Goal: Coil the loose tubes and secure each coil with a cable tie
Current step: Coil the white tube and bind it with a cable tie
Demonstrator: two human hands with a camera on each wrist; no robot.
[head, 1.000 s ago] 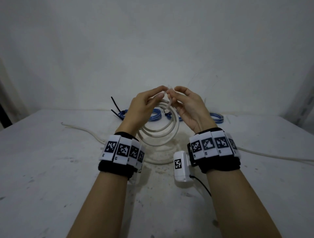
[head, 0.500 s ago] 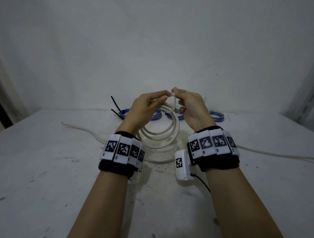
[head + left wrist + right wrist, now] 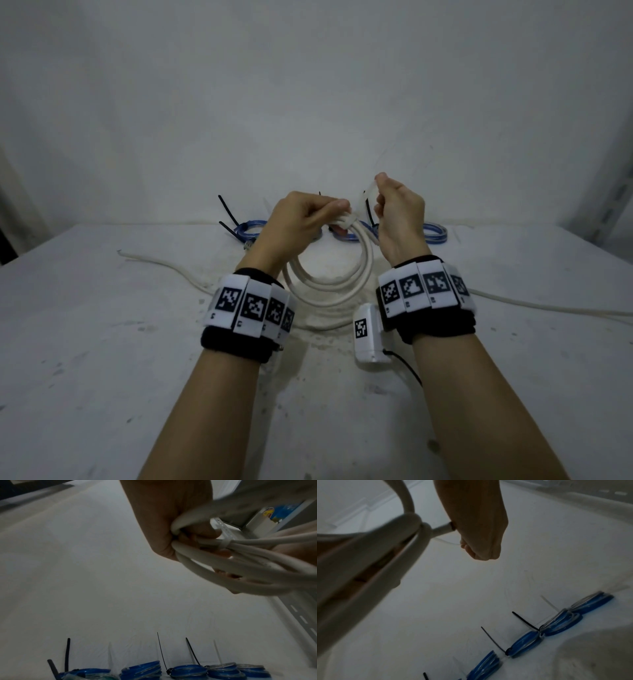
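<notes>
**Cinching the tie on the white coil**

My left hand point(image 3: 301, 222) is clamped around the top of the white tube coil point(image 3: 329, 277), held up off the table point(image 3: 102, 342) so the loops stay bunched. My right hand point(image 3: 397, 209) pinches the cable tie point(image 3: 364, 198) tail, angled up and away, looks like to pull it snug. The blue coils point(image 3: 187, 672) sit along the back, already tied.

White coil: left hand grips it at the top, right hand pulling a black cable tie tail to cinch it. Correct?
Not quite. The tie around the white coil is pale and translucent, not black, as the left wrist view shows. The left hand grips the coil; the right hand pulls the tail.
</notes>
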